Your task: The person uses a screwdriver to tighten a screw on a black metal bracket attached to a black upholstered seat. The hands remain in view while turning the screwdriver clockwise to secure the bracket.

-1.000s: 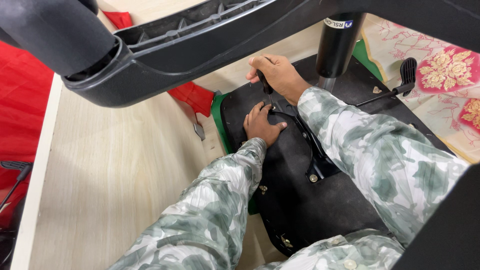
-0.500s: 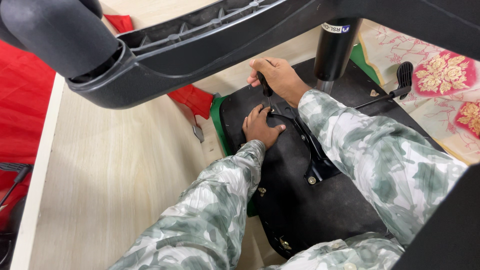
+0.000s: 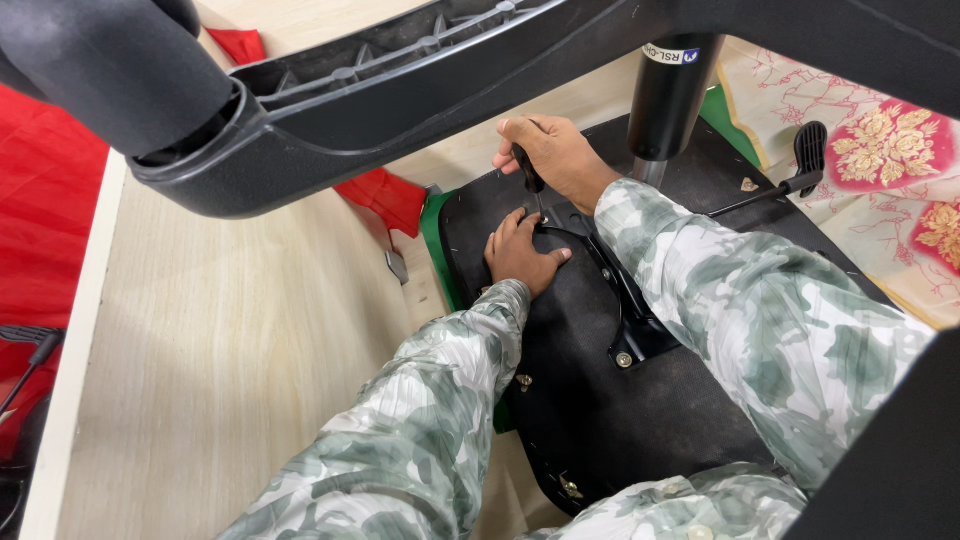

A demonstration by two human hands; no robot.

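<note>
An upturned office chair seat point(image 3: 640, 410) lies black side up on a pale wooden surface. My left hand point(image 3: 522, 255) rests flat on the seat's underside, next to the black metal bracket point(image 3: 625, 300). My right hand point(image 3: 555, 155) grips the black handle of a screwdriver point(image 3: 530, 175), whose tip points down at the bracket's corner just above my left fingers. The black gas cylinder point(image 3: 665, 90) rises from the mechanism behind my right hand. Both sleeves are a green-grey camouflage print.
A black star-base leg point(image 3: 400, 90) with a caster point(image 3: 100, 70) crosses the top of the view. A lever with a black paddle point(image 3: 805, 150) sticks out right. Red cloth point(image 3: 45, 220) lies left, a floral cloth point(image 3: 880, 160) right. The pale board point(image 3: 230, 350) stretches left.
The view has shifted slightly. My right hand with the screwdriver stays at the bracket corner and my left hand stays flat on the seat.
</note>
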